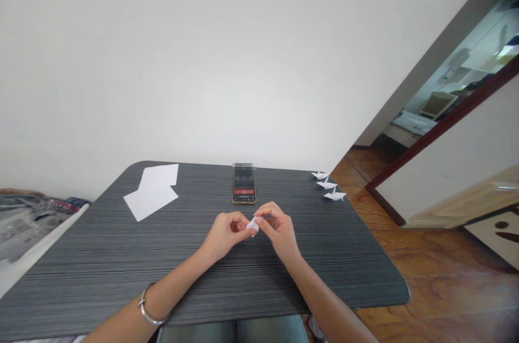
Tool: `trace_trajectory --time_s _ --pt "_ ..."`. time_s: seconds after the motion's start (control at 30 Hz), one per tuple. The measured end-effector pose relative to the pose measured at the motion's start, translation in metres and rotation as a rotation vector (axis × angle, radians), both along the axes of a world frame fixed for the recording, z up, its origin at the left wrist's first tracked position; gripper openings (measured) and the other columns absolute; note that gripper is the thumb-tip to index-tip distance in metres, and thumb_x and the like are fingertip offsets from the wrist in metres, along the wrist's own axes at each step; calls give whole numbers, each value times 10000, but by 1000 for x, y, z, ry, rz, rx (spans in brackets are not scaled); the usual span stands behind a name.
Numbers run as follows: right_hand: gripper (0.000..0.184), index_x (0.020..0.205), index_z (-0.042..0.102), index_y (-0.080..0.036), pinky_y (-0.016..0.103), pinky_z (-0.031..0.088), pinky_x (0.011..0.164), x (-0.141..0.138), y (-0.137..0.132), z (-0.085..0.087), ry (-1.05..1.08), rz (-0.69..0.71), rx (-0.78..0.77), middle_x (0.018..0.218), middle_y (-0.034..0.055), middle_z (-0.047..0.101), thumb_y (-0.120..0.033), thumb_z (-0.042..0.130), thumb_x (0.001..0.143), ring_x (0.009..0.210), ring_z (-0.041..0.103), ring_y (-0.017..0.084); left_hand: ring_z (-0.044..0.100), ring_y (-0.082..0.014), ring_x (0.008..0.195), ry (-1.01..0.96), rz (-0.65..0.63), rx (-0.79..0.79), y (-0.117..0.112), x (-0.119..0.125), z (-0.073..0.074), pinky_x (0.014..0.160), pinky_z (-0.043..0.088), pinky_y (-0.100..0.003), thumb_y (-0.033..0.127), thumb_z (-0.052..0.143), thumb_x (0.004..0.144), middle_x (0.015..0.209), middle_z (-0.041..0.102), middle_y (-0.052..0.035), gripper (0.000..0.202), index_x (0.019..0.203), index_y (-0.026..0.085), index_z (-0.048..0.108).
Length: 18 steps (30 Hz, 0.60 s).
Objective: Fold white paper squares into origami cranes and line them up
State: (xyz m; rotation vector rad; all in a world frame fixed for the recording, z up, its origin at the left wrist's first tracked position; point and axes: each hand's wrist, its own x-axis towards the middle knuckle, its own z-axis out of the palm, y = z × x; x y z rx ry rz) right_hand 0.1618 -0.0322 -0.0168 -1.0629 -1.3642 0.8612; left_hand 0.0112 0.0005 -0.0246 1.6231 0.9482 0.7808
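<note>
Between my two hands is a small folded piece of white paper, held a little above the dark table. My left hand pinches its left side between thumb and fingers. From the right, my right hand grips the upper edge with thumb and forefinger. The fingers cover much of the paper, so its exact folded shape is hard to make out. A phone stands propped just beyond my hands, its screen partly blurred.
Several folded paper cranes sit in a row at the table's far right. White paper sheets lie overlapping at the far left. The dark wood-grain table meets a white wall behind; its right edge drops to a wooden floor.
</note>
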Motion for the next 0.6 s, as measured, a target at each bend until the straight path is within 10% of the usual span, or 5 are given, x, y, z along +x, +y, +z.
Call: trace_trajectory --time_s 0.6 --pt "84 671 625 -204 250 431 552 -2 -1 0 -84 -20 38 772 27 541 -207 585 744 714 532 156 433 -85 492 86 15 170 -2 0 7 471 351 -185 350 615 686 530 500 20 239 612 124 593"
